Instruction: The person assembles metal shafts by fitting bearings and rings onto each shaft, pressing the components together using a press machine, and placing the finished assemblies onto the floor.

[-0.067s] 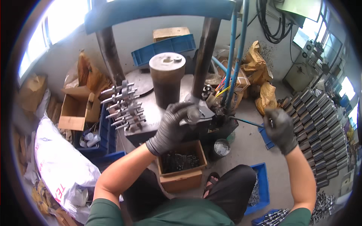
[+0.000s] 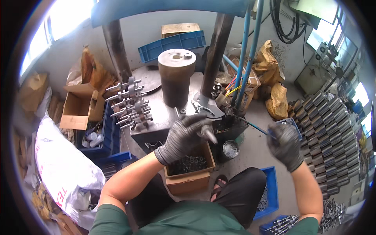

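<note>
My left hand [image 2: 184,135], in a grey-black glove, is raised before the hydraulic press, over a cardboard box [image 2: 188,184] of small dark metal parts. Its fingers are closed around a metal shaft [image 2: 209,135], whose end sticks out toward the right; the rest is mostly covered. My right hand [image 2: 285,145], gloved alike and blurred, is curled at the end of a thin blue lever [image 2: 252,126] coming from the press. On the press table [image 2: 156,117] a thick metal cylinder [image 2: 176,82] stands upright. Several shafts with collars [image 2: 133,103] are stacked at the table's left.
Two steel columns [image 2: 213,55] carry a blue crossbeam [image 2: 168,9]. A can [image 2: 230,149] stands near the table's right front. A blue bin [image 2: 270,196] of rings lies by my right knee. Stacked metal tubes [image 2: 333,137] fill the right; a white sack [image 2: 62,164] lies left.
My right hand has come down and slightly left, and the lever tilts lower with it. The left hand has shifted slightly downward, and the shaft in it has turned so its end points down-right.
</note>
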`<state>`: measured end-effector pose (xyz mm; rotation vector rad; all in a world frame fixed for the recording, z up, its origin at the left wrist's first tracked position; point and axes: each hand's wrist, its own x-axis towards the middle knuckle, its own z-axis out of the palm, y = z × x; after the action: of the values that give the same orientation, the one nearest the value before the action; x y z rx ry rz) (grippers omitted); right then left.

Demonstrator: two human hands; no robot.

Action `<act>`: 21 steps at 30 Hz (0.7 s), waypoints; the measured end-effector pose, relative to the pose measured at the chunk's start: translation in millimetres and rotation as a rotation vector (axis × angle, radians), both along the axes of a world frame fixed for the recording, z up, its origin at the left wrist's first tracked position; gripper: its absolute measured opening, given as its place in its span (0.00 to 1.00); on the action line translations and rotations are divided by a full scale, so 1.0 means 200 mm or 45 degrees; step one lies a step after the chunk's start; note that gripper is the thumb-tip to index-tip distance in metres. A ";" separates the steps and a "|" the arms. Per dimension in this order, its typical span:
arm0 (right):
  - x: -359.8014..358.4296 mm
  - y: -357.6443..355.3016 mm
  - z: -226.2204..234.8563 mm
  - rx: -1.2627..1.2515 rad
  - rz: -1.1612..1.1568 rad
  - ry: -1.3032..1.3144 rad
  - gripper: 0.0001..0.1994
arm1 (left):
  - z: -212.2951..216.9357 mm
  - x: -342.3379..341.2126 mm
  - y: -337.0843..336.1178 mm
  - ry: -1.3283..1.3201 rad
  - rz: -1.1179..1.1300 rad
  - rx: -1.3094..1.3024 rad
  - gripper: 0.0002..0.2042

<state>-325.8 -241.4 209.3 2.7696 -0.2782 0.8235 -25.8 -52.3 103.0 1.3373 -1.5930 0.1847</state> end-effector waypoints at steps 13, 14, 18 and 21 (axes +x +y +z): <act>0.69 0.37 -0.87 3.276 0.044 -0.302 0.38 | -0.15 -0.03 0.07 0.636 -0.342 0.630 0.25; 0.70 0.37 -0.93 3.215 -0.011 -0.310 0.39 | -0.16 0.00 0.07 0.649 -0.328 0.647 0.25; 0.76 0.46 -0.86 3.074 0.068 -0.167 0.38 | -0.15 0.08 0.08 1.070 -0.402 0.921 0.16; 0.83 0.52 -0.80 3.024 0.210 -0.284 0.38 | -0.18 0.15 0.06 1.168 -0.550 0.789 0.22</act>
<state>-159.8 -138.2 50.2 4.4496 -2.4815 1.0657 4.5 -40.6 66.1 1.1906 -1.0966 -1.1114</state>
